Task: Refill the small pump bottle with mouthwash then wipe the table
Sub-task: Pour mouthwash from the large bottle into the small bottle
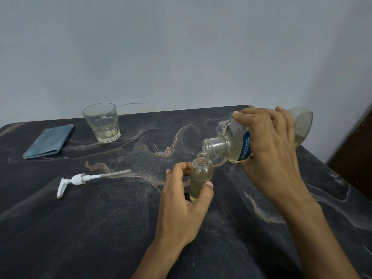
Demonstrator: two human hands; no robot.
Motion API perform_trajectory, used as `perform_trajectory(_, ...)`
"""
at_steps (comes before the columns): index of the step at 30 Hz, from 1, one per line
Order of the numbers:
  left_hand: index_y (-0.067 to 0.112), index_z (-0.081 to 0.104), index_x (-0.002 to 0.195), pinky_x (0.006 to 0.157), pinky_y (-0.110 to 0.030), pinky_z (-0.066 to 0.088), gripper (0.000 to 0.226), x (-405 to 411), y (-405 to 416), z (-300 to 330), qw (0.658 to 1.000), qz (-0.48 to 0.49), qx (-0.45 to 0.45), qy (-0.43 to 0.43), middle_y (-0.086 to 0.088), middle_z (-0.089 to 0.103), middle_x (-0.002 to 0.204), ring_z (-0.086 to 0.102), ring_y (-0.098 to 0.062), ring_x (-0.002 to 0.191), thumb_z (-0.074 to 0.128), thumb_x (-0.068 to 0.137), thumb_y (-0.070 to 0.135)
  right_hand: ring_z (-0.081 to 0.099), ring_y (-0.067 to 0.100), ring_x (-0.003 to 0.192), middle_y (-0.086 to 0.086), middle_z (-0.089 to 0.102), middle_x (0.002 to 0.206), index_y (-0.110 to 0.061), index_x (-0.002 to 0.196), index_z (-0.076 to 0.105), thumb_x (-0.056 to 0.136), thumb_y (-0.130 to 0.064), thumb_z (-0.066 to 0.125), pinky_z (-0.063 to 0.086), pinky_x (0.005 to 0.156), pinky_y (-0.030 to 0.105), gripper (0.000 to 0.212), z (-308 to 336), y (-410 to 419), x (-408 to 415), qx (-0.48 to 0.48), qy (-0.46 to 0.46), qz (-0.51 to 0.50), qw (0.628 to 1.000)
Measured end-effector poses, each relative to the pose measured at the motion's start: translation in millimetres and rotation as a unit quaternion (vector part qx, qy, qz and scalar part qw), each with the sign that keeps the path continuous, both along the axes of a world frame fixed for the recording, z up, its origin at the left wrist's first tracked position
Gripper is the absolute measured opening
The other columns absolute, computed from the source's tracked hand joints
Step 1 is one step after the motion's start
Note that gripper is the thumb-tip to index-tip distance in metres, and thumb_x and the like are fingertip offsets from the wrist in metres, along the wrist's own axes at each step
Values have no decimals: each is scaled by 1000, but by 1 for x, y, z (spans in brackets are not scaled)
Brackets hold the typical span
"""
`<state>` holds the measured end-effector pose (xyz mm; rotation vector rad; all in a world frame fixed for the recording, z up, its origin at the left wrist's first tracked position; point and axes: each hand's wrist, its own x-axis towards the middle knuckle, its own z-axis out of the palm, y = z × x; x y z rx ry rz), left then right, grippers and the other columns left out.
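Now, seen from the head camera, the left hand [181, 198] grips the small clear pump bottle [201, 174] upright on the veined dark table [100, 228] while the right hand [269, 146] grips the tilted clear mouthwash bottle [233, 143], neck over its mouth.

A plain pale grey-blue wall [181, 47] rises behind a dark marble-patterned table [80, 228] with pale tan veins, its far edge against the wall; a dark brown panel [356, 158] stands at the right
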<state>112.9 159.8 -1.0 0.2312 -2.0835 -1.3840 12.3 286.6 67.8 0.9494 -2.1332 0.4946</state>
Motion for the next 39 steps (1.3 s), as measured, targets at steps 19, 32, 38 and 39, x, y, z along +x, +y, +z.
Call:
perform_trajectory(19,31,51,100,100,-48,43,36,0,0,0,1000,2,3,-8,12,64,95,59,0,98,52,72,54,41,22,111,6,58,116,-18,123,39,51,10,85,6,113,28,90,0,0,0,1,0,0,1000)
perform_trajectory(32,32,51,99,98,-46,44,34,0,0,-1,1000,6,-4,-9,13,64,94,59,2,98,53,73,53,40,23,111,7,58,117,-18,123,39,51,9,85,4,112,25,90,0,0,1,0,-4,1,1000)
perform_trajectory(38,33,50,100,95,-43,46,35,0,0,-1,1000,4,-3,-11,12,64,99,59,0,99,52,73,54,41,23,111,6,58,117,-18,123,39,50,10,85,4,113,24,91,1,0,0,4,-3,-5,1000)
perform_trajectory(39,33,50,100,97,-44,45,35,0,0,-1,1000,3,-2,-11,12,64,99,59,0,99,52,73,54,41,23,111,6,58,117,-18,123,39,50,10,86,4,113,24,91,0,0,0,5,-3,-6,1000)
